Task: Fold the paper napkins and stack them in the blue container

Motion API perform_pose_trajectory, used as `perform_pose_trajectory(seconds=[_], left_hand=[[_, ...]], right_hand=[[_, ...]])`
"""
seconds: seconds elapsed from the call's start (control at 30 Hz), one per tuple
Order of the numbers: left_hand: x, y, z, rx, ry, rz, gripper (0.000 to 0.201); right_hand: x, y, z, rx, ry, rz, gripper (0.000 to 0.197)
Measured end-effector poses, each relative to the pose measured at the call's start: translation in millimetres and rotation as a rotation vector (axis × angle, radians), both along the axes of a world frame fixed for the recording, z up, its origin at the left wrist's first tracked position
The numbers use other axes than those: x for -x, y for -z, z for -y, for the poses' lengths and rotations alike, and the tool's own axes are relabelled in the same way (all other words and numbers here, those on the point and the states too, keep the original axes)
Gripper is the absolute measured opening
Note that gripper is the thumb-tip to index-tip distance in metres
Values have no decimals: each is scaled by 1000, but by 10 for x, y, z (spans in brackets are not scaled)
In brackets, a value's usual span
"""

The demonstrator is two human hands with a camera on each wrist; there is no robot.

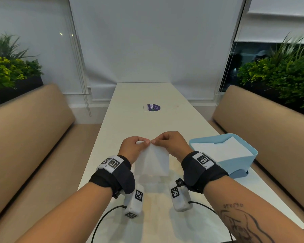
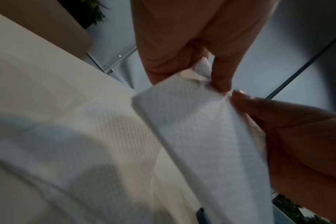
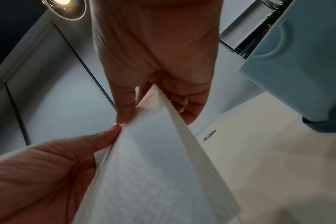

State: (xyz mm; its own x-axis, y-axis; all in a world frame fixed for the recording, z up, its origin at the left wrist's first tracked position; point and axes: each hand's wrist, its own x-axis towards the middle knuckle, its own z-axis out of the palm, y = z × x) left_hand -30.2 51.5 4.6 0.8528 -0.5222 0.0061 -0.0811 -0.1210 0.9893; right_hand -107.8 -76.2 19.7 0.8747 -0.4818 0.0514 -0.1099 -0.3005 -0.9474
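Two banded wrists (image 1: pixel 112 171) lead, in the head view, to two hands. Left hand (image 1: pixel 133 146) and right hand (image 1: pixel 172 143) each pinch the top edge of one white napkin (image 1: pixel 152 162), which hangs over the long white table (image 1: pixel 147 95). One blue container (image 1: pixel 235 165) on the right holds flat napkins (image 1: pixel 223 148); their number is unclear. Two tan benches (image 1: pixel 25 128) flank the table, with blinds (image 1: pixel 139 41) behind.

Left wrist view: thumb and forefinger are closed on the napkin (image 2: pixel 192 128).

Right wrist view: the right hand (image 3: pixel 153 53) pinches the napkin likewise, near the container (image 3: pixel 297 68).
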Motion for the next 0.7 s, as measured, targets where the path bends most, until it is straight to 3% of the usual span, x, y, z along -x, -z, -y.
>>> perform_pose_trajectory(seconds=[0.3, 0.57, 0.67, 0.7], left_hand=[[22, -127, 46, -69, -2, 90, 18], [189, -266, 329, 11, 9, 24, 29], [292, -334, 499, 20, 66, -68, 10], [342, -354, 551, 9, 111, -106, 22]], right_hand=[[218, -93, 255, 109, -17, -122, 17], [529, -105, 413, -162, -122, -150, 10], [637, -162, 555, -192, -32, -123, 6], [683, -189, 640, -205, 6, -117, 6]])
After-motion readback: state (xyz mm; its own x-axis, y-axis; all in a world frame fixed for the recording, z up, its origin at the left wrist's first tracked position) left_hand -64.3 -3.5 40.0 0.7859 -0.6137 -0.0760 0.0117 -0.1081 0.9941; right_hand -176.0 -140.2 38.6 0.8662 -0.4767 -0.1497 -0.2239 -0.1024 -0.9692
